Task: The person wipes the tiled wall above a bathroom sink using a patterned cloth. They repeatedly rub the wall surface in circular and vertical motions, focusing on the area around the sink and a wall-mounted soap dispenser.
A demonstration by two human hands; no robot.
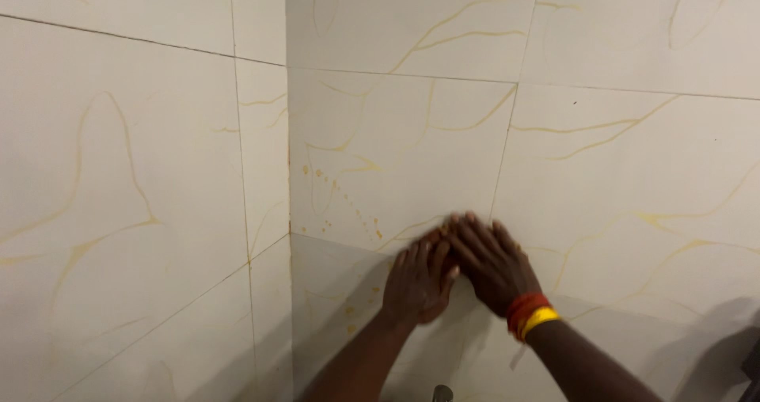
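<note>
i see both hands flat against the wall point(396, 149), low down near the corner where two tiled faces meet. the left hand point(418, 282) is pressed palm-down on a tile point(380, 164) with fingers together, holding nothing. the right hand point(491, 261) lies beside it, fingers slightly spread, its fingertips overlapping the left's. red and yellow wristbands point(529, 315) circle the right wrist. yellowish spots point(340, 196) dot the tile just left of the hands.
</note>
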